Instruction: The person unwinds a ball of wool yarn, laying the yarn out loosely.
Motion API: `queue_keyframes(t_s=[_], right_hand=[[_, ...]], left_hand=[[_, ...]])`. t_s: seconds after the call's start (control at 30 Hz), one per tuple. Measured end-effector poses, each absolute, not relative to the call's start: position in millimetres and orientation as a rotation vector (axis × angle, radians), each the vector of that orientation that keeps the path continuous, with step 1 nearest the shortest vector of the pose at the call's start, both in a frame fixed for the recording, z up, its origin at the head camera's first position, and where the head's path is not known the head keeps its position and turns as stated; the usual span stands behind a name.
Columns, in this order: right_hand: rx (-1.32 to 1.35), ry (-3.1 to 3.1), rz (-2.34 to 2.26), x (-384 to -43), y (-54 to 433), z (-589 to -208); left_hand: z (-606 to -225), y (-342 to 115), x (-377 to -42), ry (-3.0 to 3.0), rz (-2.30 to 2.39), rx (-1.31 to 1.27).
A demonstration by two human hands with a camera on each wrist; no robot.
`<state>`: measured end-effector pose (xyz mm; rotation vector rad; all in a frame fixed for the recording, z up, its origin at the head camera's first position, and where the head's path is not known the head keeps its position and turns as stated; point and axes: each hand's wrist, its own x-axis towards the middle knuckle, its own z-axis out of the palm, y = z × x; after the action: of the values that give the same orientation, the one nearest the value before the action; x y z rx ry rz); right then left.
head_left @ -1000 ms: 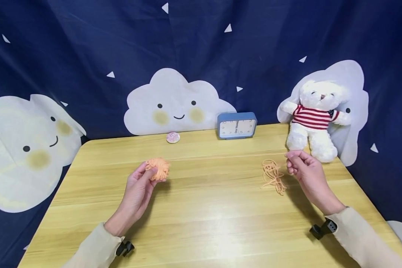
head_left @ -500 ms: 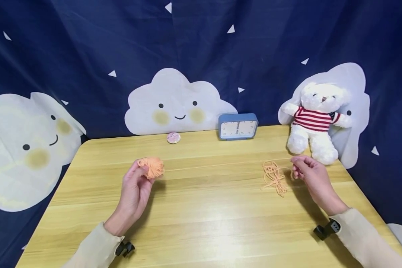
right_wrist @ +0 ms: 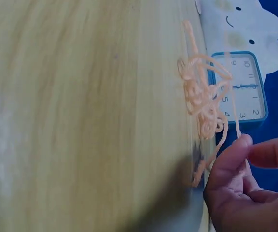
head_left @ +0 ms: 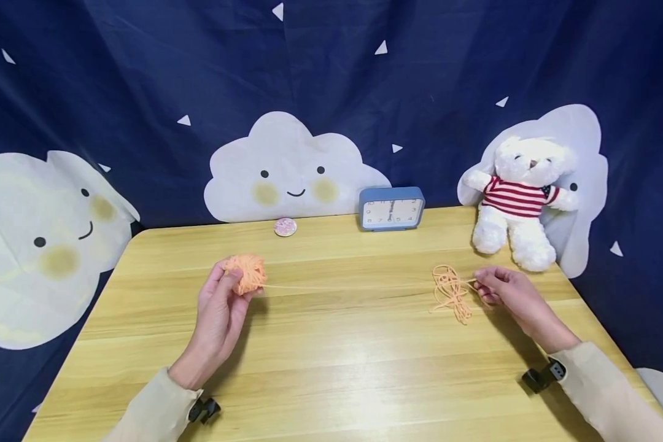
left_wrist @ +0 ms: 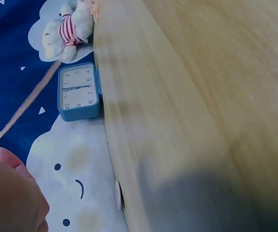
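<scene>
In the head view my left hand (head_left: 221,307) holds an orange ball of yarn (head_left: 248,273) between thumb and fingers, above the left part of the table. A taut yarn strand (head_left: 337,288) runs from the ball across to my right hand (head_left: 505,293), whose thumb and index finger pinch it. Beside the right hand lies a loose tangle of the same yarn (head_left: 451,294) on the tabletop. The right wrist view shows the pinched strand (right_wrist: 235,116) rising from the fingertips. In the left wrist view only part of the left hand (left_wrist: 13,193) appears; the ball is hidden there.
A blue clock (head_left: 391,209) stands at the table's back edge. To its left lies a small round pink-patterned disc (head_left: 285,227). At the back right sits a white teddy bear (head_left: 522,196) in a striped shirt. A dark cloud-printed curtain (head_left: 331,73) hangs behind the wooden table (head_left: 342,368).
The left hand has shifted left with the yarn ball and turned it. The right hand has come down and slightly right, and the strand between the hands now shows stretched out. The tangle stays put.
</scene>
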<state>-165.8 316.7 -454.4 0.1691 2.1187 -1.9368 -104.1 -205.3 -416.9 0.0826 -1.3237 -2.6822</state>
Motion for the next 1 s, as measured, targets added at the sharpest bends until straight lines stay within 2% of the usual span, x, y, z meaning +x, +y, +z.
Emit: queue_keyframes(t_s=[0.2, 0.4, 0.57, 1.0], right_hand=[[0.108, 2.255, -1.850, -160.6, 311.2, -455.5], [0.224, 2.464, -1.796, -152.4, 292.7, -453.4], [0.215, 2.425, -1.906, -151.7, 262.1, -445.8], [-0.030, 1.994, -1.981, -160.6, 172.9, -441.1]], left_hand=[[-413.5, -203.1, -104.8, -1.350, -2.762, 0.049], [-413.7, -201.0, -104.5, -1.352, -2.795, 0.037], [-415.0, -198.5, -104.2, -1.380, -2.810, 0.048], [-420.1, -190.5, -104.2, -1.483, -2.760, 0.102]])
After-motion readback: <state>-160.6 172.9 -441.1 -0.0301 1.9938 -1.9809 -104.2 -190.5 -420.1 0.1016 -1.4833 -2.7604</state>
